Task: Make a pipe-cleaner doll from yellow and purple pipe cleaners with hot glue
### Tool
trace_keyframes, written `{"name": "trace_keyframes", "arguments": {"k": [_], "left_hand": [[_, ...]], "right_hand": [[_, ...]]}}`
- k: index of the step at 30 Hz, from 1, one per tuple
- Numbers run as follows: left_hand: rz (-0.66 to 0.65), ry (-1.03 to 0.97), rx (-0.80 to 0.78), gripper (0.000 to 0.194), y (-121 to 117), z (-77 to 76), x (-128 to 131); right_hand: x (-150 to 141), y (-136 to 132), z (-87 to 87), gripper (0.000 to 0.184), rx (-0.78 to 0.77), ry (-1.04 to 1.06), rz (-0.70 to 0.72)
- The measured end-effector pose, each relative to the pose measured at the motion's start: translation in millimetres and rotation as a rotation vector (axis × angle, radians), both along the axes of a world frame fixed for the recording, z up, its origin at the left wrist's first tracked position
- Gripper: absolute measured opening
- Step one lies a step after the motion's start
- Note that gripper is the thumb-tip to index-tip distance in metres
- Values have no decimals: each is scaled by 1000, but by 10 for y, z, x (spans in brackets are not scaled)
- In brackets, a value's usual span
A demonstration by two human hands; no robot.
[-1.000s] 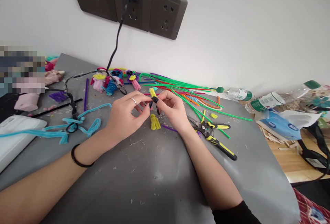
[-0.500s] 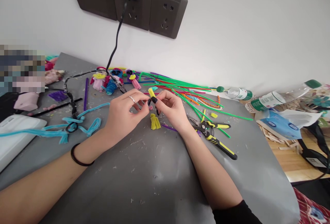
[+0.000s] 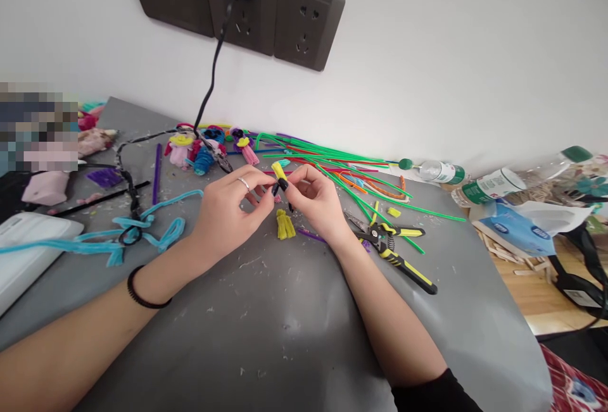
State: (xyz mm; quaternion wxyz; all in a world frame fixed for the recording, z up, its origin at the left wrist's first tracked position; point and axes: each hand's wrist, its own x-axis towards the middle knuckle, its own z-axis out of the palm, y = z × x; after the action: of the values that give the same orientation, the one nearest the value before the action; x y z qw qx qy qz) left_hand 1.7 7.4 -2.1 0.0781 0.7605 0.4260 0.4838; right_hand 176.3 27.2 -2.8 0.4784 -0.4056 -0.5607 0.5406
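Close together above the grey table, both my hands work at a small yellow chenille-stem piece (image 3: 278,170). My right hand (image 3: 316,203) pinches it between thumb and fingers, its top end sticking up. My left hand (image 3: 232,203), with a ring on one finger, is closed, thumb and fingertips meeting at the lower end of the piece; the exact contact is hidden. Just below the fingers lies a yellow tassel-like chenille bundle (image 3: 285,225). Beside my right wrist rest wire-stripping pliers (image 3: 387,241) with black and yellow handles.
Green chenille stems (image 3: 327,152) spread along the wall, near small chenille dolls (image 3: 204,152). Light-blue stems (image 3: 161,228) and a black cable (image 3: 213,76) lie left, by a white box (image 3: 35,254). Plastic bottles (image 3: 494,185) and a tissue pack (image 3: 517,228) stand right.
The hands stay almost in place; the yellow piece tilts slightly between the fingertips. Everything else looks the same apart from a tiny shift of the view.
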Motion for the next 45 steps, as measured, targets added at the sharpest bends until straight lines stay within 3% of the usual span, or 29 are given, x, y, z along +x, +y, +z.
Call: {"name": "trace_keyframes", "arguments": {"k": [6,15,32,45], "left_hand": [[-8,53,54,15,16,-20,-9],[0,16,-34,14,30,4,-26],[-46,58,-22,17,30,-2,-33],[-37,11,-39,15,36,1,-29]], "right_hand": [[3,0,-9,29,18,-26,1],[9,-1,11,30,-22,-43,11],[16,-2,-21,26,49,-94,-9],[15,1,-38,21,13,-49,30]]}}
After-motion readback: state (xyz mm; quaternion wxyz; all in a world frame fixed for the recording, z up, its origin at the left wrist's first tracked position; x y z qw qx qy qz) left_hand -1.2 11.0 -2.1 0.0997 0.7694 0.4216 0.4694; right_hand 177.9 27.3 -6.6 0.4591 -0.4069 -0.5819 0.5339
